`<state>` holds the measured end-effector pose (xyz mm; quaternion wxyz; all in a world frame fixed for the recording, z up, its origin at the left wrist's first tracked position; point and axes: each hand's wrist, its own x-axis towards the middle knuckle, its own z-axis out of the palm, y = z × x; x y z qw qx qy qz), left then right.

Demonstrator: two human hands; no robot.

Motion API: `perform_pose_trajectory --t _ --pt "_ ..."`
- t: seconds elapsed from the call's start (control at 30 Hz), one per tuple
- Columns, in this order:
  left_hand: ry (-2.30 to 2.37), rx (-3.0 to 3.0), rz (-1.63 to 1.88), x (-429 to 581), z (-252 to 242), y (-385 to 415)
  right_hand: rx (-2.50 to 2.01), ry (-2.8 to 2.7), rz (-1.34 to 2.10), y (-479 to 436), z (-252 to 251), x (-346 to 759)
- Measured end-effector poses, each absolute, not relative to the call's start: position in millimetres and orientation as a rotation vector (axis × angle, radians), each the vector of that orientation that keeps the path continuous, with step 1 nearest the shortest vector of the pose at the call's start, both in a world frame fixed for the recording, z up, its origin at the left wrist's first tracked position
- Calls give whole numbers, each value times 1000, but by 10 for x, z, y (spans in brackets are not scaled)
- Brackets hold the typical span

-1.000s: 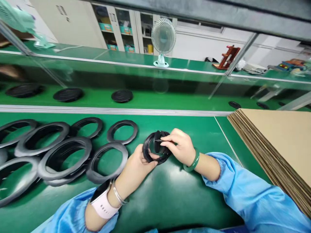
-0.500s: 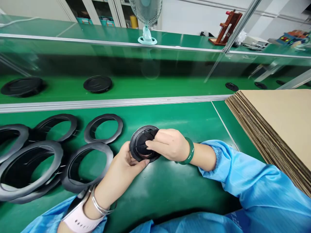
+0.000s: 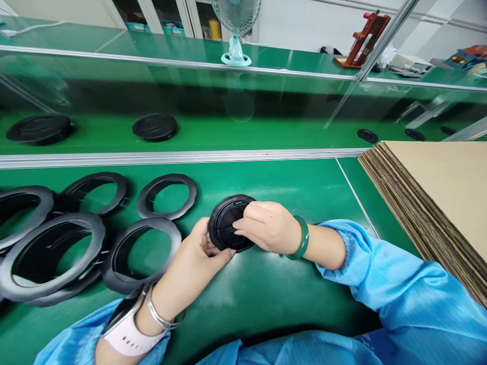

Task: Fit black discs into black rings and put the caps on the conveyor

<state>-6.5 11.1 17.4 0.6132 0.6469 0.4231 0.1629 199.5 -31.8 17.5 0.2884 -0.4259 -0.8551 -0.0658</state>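
left hand [image 3: 198,253]: fingers gripping black round part [image 3: 228,223] at its lower left rim
right hand [image 3: 268,225]: fingers closed on its top
left side: loose black rings [image 3: 142,253] crowd close
right edge: cardboard stack [image 3: 429,203], apart

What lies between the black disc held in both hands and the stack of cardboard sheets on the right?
In the head view, only bare green mat with a thin white line separates the black disc from the cardboard stack; the right hand and sleeve lie lower.

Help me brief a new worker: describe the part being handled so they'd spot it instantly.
On the near green bench, right of the spread of open black rings, both hands meet. Left hand and right hand hold a round black disc; unlike the rings, its centre is filled in.
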Motion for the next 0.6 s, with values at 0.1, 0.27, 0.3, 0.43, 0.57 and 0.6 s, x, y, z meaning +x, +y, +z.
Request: perform_pose_trajectory --t 0.1,0.27,0.3,0.43,0.57,0.6 --pt "991 1500 368 -62 194 105 -1217 -2330 -123 -337 209 1972" --pt "994 1515 355 -66 189 114 -1200 -2321 -20 -324 209 1997" --pt "994 1518 354 -67 185 118 -1184 -2314 2 -317 206 2007" --pt "990 1519 340 -71 181 125 -1189 -2324 34 -303 209 2020" --pt "955 1503 319 -78 188 115 -1261 -2354 43 -321 224 2001" --pt "940 1491 313 -80 189 112 -1267 -2356 54 -326 226 1998"
